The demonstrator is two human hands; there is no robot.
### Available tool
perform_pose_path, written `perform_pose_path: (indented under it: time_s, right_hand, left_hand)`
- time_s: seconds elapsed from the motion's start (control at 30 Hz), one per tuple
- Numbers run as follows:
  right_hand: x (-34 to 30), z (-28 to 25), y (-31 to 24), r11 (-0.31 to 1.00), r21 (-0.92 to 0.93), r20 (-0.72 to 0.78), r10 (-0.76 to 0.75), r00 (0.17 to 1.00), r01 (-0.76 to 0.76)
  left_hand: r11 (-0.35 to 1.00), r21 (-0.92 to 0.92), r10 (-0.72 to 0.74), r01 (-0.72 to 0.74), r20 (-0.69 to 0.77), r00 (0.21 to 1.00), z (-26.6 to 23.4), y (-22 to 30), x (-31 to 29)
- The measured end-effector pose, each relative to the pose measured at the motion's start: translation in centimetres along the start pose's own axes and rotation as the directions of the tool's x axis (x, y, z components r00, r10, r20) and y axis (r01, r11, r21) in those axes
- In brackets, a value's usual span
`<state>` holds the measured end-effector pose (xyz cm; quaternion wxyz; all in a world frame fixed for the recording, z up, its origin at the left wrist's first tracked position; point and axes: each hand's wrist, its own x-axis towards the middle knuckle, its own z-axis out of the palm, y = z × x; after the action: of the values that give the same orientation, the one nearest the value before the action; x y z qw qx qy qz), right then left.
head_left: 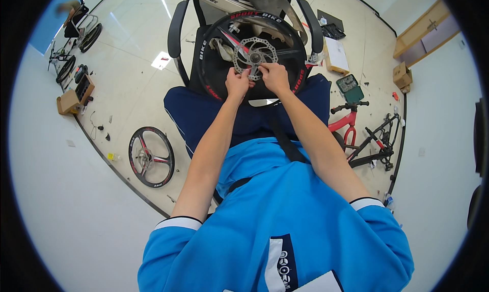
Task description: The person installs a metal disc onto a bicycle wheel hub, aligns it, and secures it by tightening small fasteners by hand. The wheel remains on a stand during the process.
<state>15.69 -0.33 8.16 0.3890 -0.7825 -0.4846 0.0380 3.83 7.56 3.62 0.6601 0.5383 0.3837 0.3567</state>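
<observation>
"Disc [272,50], one, round, hole-punched metal, centred on one black-tyred wheel [289,53]!"

"Fingers?"

"Left hand [238,83], right hand [274,78]: both curled at its lower edge; pinching what, I can't tell."

"Another three-spoked wheel [161,160] floorside!"

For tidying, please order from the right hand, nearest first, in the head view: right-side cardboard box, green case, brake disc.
1. Brake disc, right at the right hand.
2. Green case, to the hand's right.
3. Cardboard box, farther right.
</observation>
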Motion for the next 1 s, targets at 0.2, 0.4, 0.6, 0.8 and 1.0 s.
perform_pose_path:
  time_s: [0.2, 0.4, 0.6, 0.8, 1.0]
  right_hand:
    - [0.9, -0.9, 1.4, 0.991, 0.133, 0.042, -0.026, 0.999, 0.020]
    - [2.6, -3.4, 7.0, 0.834, 0.349, -0.033, 0.467, 0.884, -0.428]
    - [0.6, -1.0, 11.7, 0.896, -0.112, 0.021, 0.435, 0.900, -0.430]
    - [3.2, 0.4, 10.8, 0.922, -0.209, 0.095, 0.350, 0.932, -0.325]
    - [4.5, 1.8, 10.7, 0.897, -0.302, 0.175, 0.385, 0.906, -0.322]
  left_hand:
    - [1.000, -0.009, -0.013, 0.014, 0.041, 0.999, -0.5, 0.5, -0.5]
    - [1.000, -0.007, -0.012, 0.012, 0.065, 0.998, -0.9, 0.5, -0.5]
    - [1.000, 0.003, -0.016, 0.016, 0.088, 0.996, -0.9, 1.2, -1.0]
    - [0.999, 0.010, -0.036, 0.035, 0.084, 0.996, -1.2, 1.0, -1.2]
    - [0.999, 0.012, -0.042, 0.041, 0.092, 0.995, -1.3, 0.9, -1.4]
